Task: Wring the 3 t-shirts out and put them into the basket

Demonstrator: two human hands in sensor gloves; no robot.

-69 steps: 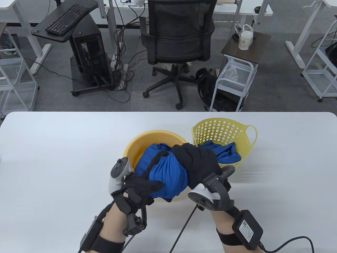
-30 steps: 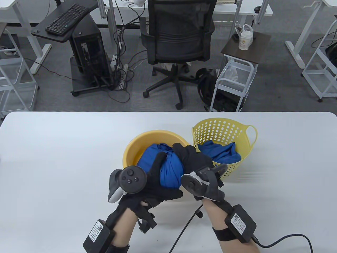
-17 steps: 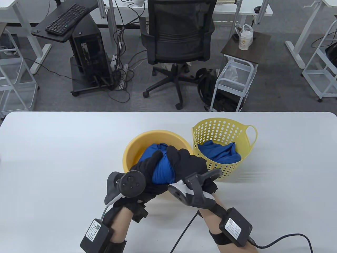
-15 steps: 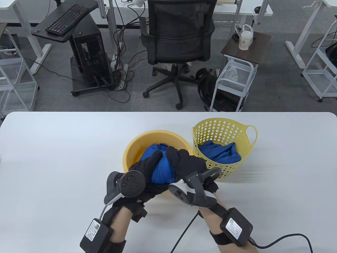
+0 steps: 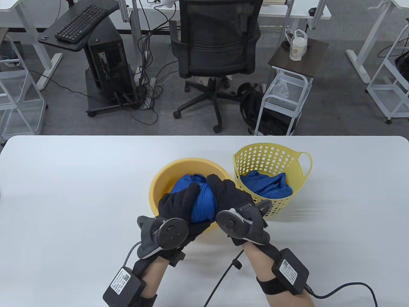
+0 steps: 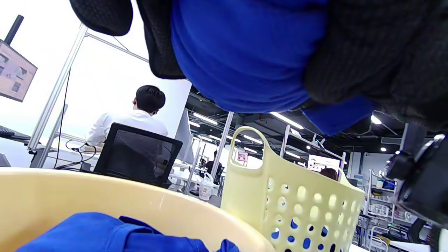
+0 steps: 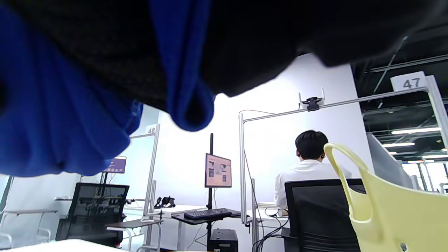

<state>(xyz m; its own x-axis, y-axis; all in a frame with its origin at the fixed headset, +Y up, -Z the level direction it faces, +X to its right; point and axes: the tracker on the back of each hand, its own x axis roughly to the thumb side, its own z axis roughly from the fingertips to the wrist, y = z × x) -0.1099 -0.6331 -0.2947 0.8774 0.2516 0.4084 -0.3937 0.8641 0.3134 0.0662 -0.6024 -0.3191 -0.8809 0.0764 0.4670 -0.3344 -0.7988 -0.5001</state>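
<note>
A twisted blue t-shirt (image 5: 203, 204) is bunched above the yellow basin (image 5: 159, 179), held from both sides. My left hand (image 5: 179, 201) grips its left part and my right hand (image 5: 228, 195) grips its right part, fingers curled round the cloth. In the left wrist view the blue t-shirt (image 6: 245, 56) fills the top, and more blue cloth (image 6: 115, 234) lies in the basin (image 6: 70, 192) below. The right wrist view shows the blue t-shirt (image 7: 52, 122) hanging from my glove. Another blue t-shirt (image 5: 266, 185) lies in the perforated yellow basket (image 5: 271, 153).
The basket (image 6: 297, 206) stands just right of the basin, touching or nearly touching it. A black cable (image 5: 223, 278) runs across the white table (image 5: 64, 192) between my forearms. Beyond the far edge stand an office chair (image 5: 217, 48) and a small trolley (image 5: 287, 92).
Over the last seconds my hands closed in on the blue t-shirt and twisted it tighter into a smaller bundle. The left wrist rolled so its tracker now faces up.
</note>
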